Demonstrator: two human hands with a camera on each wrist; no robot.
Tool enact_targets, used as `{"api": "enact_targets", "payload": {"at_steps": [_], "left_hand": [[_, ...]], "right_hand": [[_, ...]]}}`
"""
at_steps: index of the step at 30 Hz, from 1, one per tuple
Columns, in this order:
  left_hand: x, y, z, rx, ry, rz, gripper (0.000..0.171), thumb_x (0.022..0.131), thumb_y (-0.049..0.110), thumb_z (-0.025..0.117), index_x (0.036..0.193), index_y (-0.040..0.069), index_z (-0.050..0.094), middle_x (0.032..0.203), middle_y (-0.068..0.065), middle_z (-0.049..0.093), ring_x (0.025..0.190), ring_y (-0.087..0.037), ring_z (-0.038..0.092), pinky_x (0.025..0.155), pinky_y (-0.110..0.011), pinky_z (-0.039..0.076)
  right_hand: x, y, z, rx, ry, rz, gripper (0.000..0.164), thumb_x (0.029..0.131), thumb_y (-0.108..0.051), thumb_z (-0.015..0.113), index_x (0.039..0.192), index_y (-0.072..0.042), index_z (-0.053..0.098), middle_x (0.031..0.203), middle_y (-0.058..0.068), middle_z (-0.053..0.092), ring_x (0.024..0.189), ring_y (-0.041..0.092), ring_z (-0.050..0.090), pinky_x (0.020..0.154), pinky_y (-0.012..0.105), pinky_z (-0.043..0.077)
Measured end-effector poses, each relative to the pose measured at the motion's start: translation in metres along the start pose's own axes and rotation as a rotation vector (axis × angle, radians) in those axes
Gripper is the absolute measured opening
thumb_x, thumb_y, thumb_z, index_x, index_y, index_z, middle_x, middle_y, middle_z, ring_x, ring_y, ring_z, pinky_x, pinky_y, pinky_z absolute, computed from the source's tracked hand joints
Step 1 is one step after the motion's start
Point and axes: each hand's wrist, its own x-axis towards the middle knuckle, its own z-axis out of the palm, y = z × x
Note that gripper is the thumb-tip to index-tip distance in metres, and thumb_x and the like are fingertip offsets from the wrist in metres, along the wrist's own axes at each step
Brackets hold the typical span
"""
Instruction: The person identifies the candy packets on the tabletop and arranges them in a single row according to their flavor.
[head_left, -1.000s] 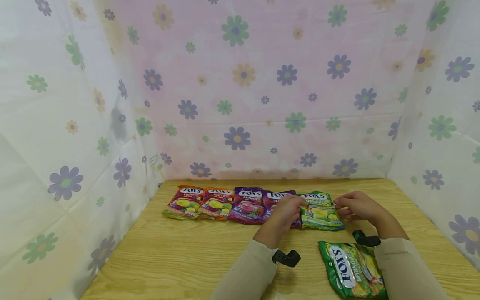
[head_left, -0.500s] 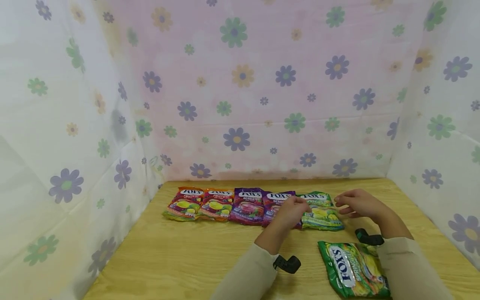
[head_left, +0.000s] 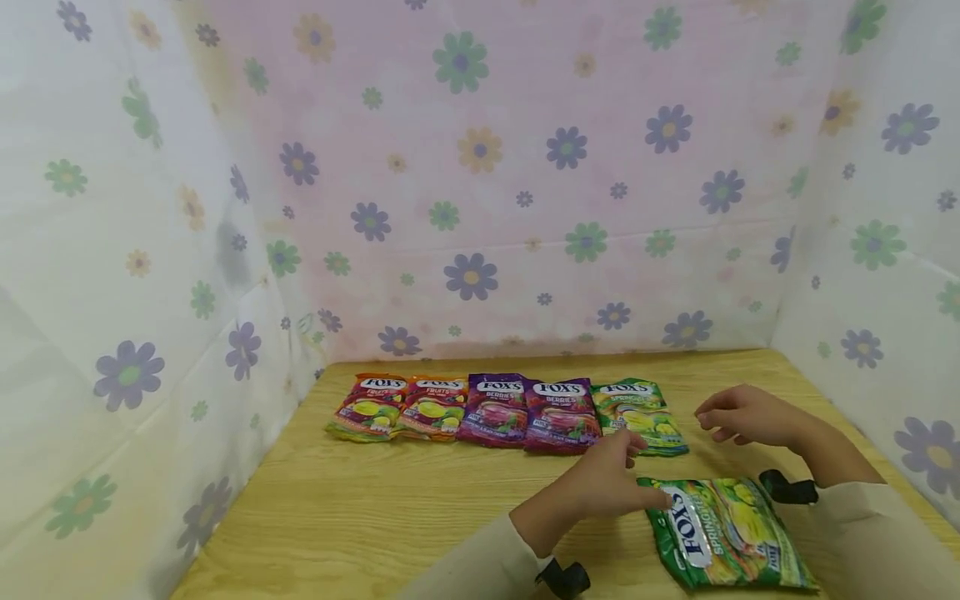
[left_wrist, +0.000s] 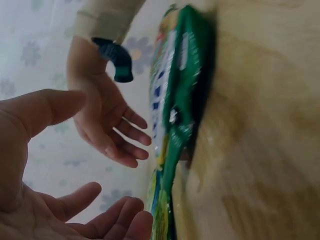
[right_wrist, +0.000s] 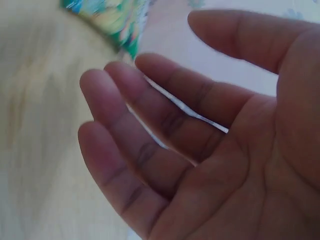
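My left hand (head_left: 598, 482) hovers beside a green Fox's candy bag (head_left: 723, 533), which lies sideways near the front right of the table. Its thumb overlaps the bag's left edge in the head view, but the left wrist view has the fingers spread apart from the bag (left_wrist: 187, 75), holding nothing. Farther right and back, my right hand (head_left: 753, 414) is raised with loosely bent fingers. Its palm (right_wrist: 225, 165) is bare in the right wrist view. Between the hands, a second green candy bag (head_left: 637, 412) ends the back row on the right.
Left of that green bag, the row continues with two purple Berries candy bags (head_left: 562, 417) and two orange Fruits candy bags (head_left: 367, 408), side by side. The wooden table (head_left: 375, 517) is enclosed by flowered cloth walls (head_left: 480, 208) at the back and both sides.
My left hand has moved from the row of bags toward the front green bag, uncovering the right purple bag. My right hand has shifted right, away from the row.
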Motion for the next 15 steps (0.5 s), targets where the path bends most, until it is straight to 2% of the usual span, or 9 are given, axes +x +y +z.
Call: {"api": "enact_targets", "payload": {"at_steps": [2, 4, 6, 9, 12, 15], "left_hand": [[-0.005, 0.0, 0.005, 0.101, -0.02, 0.017, 0.071, 0.081, 0.045, 0.088, 0.139, 0.023, 0.053, 0.134, 0.006, 0.058, 0.116, -0.009, 0.058, 0.09, -0.034, 0.057], [-0.009, 0.0, 0.011, 0.222, -0.027, 0.036, 0.08, 0.078, 0.053, 0.088, 0.142, 0.024, 0.05, 0.135, 0.008, 0.054, 0.117, -0.006, 0.055, 0.092, -0.031, 0.056], [-0.015, 0.001, 0.016, 0.341, -0.039, 0.05, 0.09, 0.074, 0.061, 0.087, 0.146, 0.025, 0.046, 0.136, 0.01, 0.05, 0.12, -0.004, 0.051, 0.096, -0.029, 0.054], [-0.023, 0.003, 0.023, 0.492, -0.064, 0.068, 0.097, 0.071, 0.068, 0.085, 0.148, 0.029, 0.041, 0.128, 0.013, 0.046, 0.112, -0.002, 0.047, 0.094, -0.024, 0.052], [-0.027, 0.002, 0.029, 0.621, -0.078, 0.078, 0.098, 0.068, 0.075, 0.081, 0.145, 0.031, 0.041, 0.117, 0.013, 0.044, 0.097, -0.001, 0.044, 0.082, -0.02, 0.05], [-0.028, 0.001, 0.035, 0.711, -0.074, 0.069, 0.095, 0.066, 0.081, 0.079, 0.139, 0.031, 0.045, 0.112, 0.012, 0.044, 0.091, -0.003, 0.042, 0.074, -0.02, 0.046]], "right_hand": [[-0.005, 0.004, -0.001, -0.008, -0.022, -0.009, 0.047, 0.105, -0.026, 0.059, 0.136, 0.01, 0.06, 0.122, 0.02, 0.069, 0.101, 0.027, 0.071, 0.08, 0.043, 0.062], [-0.01, 0.009, -0.002, -0.006, -0.051, -0.022, 0.046, 0.106, -0.025, 0.058, 0.134, 0.01, 0.06, 0.112, 0.016, 0.071, 0.092, 0.022, 0.069, 0.073, 0.039, 0.06], [-0.013, 0.014, -0.002, 0.017, -0.091, -0.041, 0.044, 0.107, -0.024, 0.056, 0.133, 0.012, 0.06, 0.098, 0.011, 0.07, 0.076, 0.015, 0.062, 0.063, 0.034, 0.055], [-0.017, 0.022, -0.002, 0.061, -0.158, -0.076, 0.041, 0.108, -0.021, 0.053, 0.129, 0.013, 0.06, 0.082, 0.007, 0.063, 0.061, 0.01, 0.048, 0.051, 0.033, 0.044], [-0.021, 0.027, -0.003, 0.099, -0.214, -0.1, 0.038, 0.109, -0.019, 0.051, 0.127, 0.014, 0.062, 0.082, 0.007, 0.065, 0.061, 0.008, 0.048, 0.051, 0.032, 0.044], [-0.023, 0.03, -0.003, 0.116, -0.248, -0.125, 0.036, 0.109, -0.016, 0.05, 0.126, 0.013, 0.063, 0.087, 0.007, 0.069, 0.066, 0.008, 0.055, 0.055, 0.031, 0.048]]}}
